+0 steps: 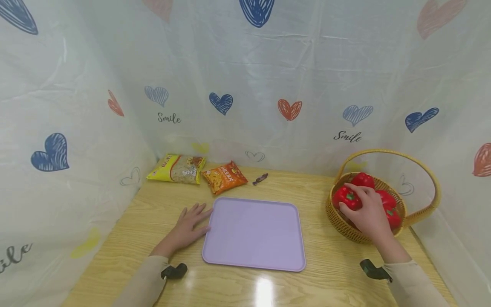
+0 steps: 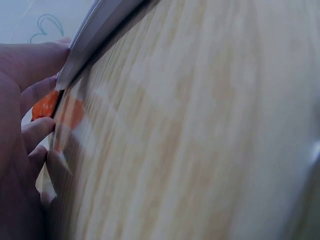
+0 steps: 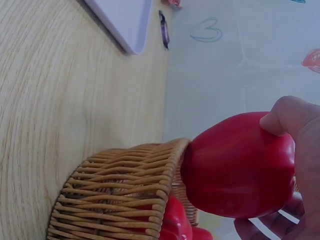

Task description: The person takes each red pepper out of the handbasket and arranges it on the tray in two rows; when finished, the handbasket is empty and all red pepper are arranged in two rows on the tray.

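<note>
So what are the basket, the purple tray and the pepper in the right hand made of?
Basket: probably wicker with a slight sheen; you can see thin tan strands woven together.
Tray: likely plastic, smooth and matt, one even colour with a raised rim.
Pepper: shiny red skin; real or plastic, I can't tell.

left hand (image 1: 186, 227) back up, fingers spread and extended, right hand (image 1: 369, 213) curled in a thumb-and-finger grip, left forearm (image 1: 145, 279) and right forearm (image 1: 415, 281) angled forward
</note>
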